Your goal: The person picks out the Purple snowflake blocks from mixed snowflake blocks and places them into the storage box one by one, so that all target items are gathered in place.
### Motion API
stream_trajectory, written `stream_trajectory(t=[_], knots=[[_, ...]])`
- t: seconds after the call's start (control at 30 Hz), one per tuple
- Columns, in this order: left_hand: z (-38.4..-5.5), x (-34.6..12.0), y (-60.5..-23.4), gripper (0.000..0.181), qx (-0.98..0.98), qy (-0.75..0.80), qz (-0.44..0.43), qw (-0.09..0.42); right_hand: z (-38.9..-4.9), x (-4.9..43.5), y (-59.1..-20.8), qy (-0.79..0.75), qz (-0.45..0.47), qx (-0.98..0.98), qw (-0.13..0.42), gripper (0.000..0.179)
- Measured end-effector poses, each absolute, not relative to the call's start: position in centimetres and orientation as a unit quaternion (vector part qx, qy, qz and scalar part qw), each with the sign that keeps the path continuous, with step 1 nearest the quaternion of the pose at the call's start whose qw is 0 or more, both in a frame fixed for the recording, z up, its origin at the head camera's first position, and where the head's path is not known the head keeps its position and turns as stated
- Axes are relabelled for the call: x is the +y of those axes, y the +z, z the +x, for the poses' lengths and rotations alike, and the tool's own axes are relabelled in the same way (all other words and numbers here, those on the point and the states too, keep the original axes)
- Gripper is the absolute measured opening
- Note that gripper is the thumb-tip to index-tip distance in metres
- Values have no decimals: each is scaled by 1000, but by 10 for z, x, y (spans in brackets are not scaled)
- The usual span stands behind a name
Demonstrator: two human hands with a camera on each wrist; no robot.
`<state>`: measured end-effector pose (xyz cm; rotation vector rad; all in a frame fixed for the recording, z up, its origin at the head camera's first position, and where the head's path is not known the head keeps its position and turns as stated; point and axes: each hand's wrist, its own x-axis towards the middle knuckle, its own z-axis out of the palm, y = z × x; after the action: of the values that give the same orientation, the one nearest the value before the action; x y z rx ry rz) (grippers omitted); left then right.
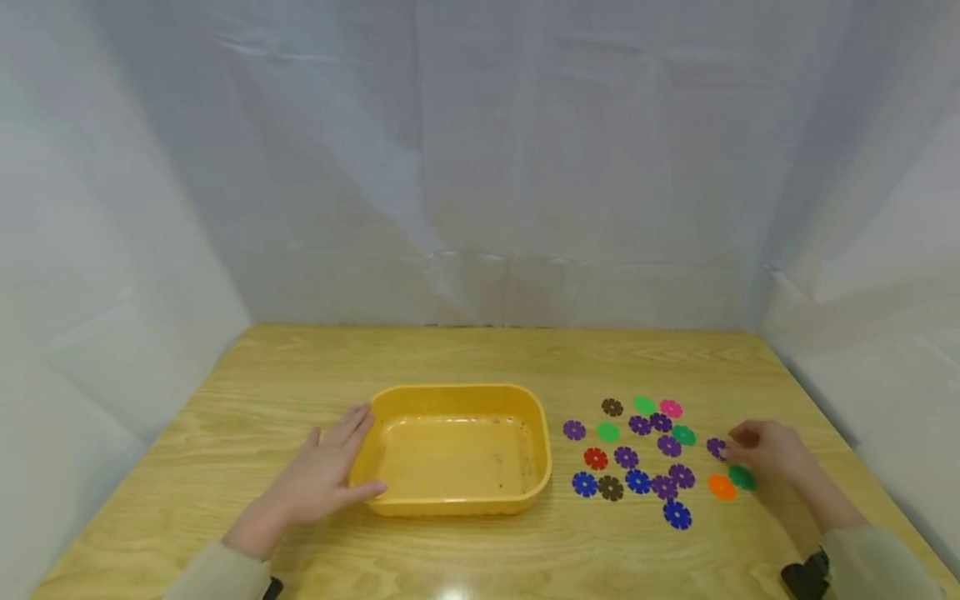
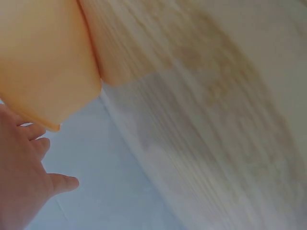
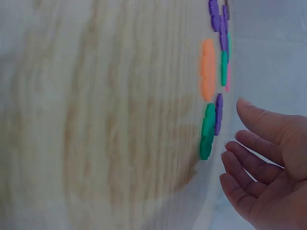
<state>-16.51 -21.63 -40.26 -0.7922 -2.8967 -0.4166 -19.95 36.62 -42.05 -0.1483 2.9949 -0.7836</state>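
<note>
At the left end of a yellow plastic tray (image 1: 457, 506), my left hand (image 1: 322, 475) touches the rim with its fingers extended and the thumb spread towards the near edge. The left wrist view shows the fingertips at the tray's rim (image 2: 33, 120). On the right, my right hand (image 1: 776, 454) hovers by a purple notched disc (image 1: 715, 448), fingertips right at its edge. A dark green disc (image 1: 742, 477) and an orange disc (image 1: 722, 487) lie just in front of that hand. In the right wrist view the right hand (image 3: 273, 167) has thumb and loosely bent fingers apart, holding nothing.
Several more flower-shaped discs lie flat between tray and right hand, among them a red disc (image 1: 596, 458), a pink disc (image 1: 671, 408) and a blue disc (image 1: 677, 514). All rest on a wooden table (image 1: 300, 375), with white sheeting (image 1: 487, 167) hanging behind and at both sides.
</note>
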Motion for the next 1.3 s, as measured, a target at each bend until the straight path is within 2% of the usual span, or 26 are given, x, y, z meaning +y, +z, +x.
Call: stream_trajectory(t=[0.23, 1.07, 1.3], knots=[[-169, -216, -411, 89, -956, -115, -267, 35, -201, 368, -428, -240, -37, 969, 47, 49], [-174, -218, -411, 94, -951, -101, -292, 35, -208, 362, -425, -252, -35, 966, 44, 26], [-175, -217, -410, 94, -953, -91, -286, 34, -208, 360, -424, -253, -41, 966, 17, 16]])
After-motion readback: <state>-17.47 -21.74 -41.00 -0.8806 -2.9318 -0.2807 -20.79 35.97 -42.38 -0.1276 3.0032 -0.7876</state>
